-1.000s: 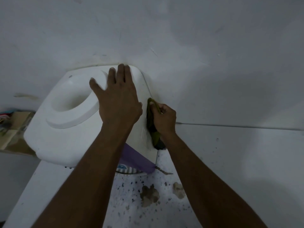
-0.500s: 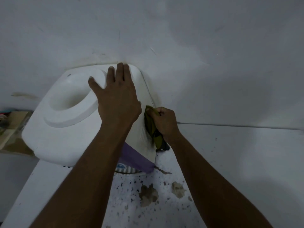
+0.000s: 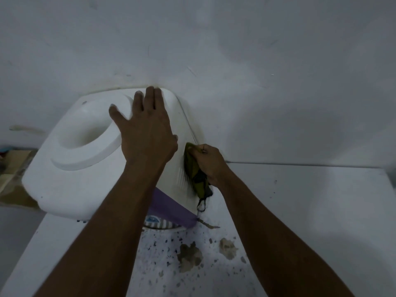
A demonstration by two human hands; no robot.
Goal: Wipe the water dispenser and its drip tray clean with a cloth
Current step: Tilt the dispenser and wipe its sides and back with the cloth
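Head view: water dispenser (image 3: 64, 181) is standing on a white speckled counter (image 3: 162, 254), seen from above, with its back edge lying against a pale wall (image 3: 235, 61). Its top is showing a round sunken bottle seat (image 3: 85, 133) with a raised ring round it. Left hand (image 3: 147, 133) is lying flat on the right part of the top, fingers straight and reaching to the back edge, thumb spread onto the ring, grasping nothing. Right hand (image 3: 211, 162) is curling round a bunched green cloth (image 3: 191, 166) and pressing it against the dispenser's right side wall, just beside the vent slats (image 3: 183, 179). A dark loop (image 3: 201, 205) of the cloth is hanging below the hand, close to the counter. Below the slats a purple panel (image 3: 167, 207) is running across the front lower corner, and a striped part (image 3: 158, 224) is peeking out beneath it, too hidden by the left forearm to identify. Two chipped brownish patches (image 3: 189, 256) are marking the counter in front of the dispenser, between the forearms. Cardboard (image 3: 12, 159) is showing at the far left edge, blurred.
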